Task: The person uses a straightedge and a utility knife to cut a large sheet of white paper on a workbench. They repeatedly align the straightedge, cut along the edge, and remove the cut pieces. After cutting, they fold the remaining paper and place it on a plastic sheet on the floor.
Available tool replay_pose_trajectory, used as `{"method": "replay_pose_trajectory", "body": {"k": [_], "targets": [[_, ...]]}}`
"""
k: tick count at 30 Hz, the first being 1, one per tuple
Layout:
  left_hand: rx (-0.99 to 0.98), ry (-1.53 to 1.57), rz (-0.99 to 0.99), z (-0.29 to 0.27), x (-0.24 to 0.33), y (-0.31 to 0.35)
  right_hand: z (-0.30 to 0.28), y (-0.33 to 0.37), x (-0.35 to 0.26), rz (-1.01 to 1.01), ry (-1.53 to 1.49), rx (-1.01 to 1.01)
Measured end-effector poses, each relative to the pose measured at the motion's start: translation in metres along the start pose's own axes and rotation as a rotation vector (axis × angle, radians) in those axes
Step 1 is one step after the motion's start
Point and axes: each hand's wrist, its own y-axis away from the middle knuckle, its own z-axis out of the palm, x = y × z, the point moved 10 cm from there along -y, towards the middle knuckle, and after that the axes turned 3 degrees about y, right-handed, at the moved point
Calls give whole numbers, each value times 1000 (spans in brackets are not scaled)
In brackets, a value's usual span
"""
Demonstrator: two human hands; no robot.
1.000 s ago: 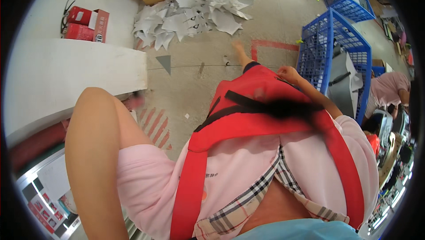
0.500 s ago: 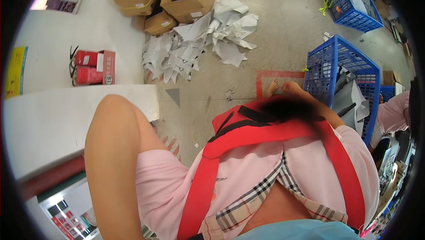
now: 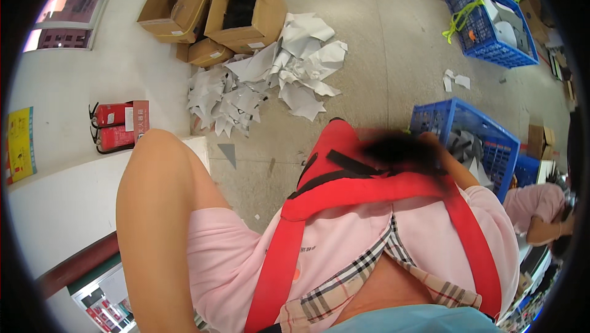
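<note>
My left arm (image 3: 157, 210) is bent, with the elbow up by the white wall ledge; its hand is out of view. My right forearm (image 3: 460, 170) reaches forward from the pink sleeve. Only a small part of my right hand (image 3: 429, 139) shows, beside the near side of a blue plastic crate (image 3: 424, 118). A dark blurred patch and my red apron (image 3: 362, 191) cover the rest of that hand, so its fingers are hidden. Inside the crate lie grey and white sheet scraps (image 3: 470, 145).
Torn white sheets (image 3: 301, 62) lie heaped on the floor before open cardboard boxes (image 3: 246, 32). Red fire extinguishers (image 3: 114, 127) stand by the left wall. Another blue crate (image 3: 495, 50) with yellow-green ties stands far right. A person in pink (image 3: 538, 207) bends at the right.
The view has shifted, so the floor, boxes and near crate sit differently in it. My right hand, whose fingers showed beside the apron, is now mostly covered.
</note>
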Motion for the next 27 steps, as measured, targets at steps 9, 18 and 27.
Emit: {"method": "replay_pose_trajectory", "body": {"k": [9,18,27], "targets": [[-11,-1,111,-22,26,-151,43,-131,-220,-403,480,-183],[-372,118,600,-49,183,-294,-162,-224,-340,-304,266,132],[-685,143,922,-59,299,-377,-197,-297,-396,-188,324,-43]]}}
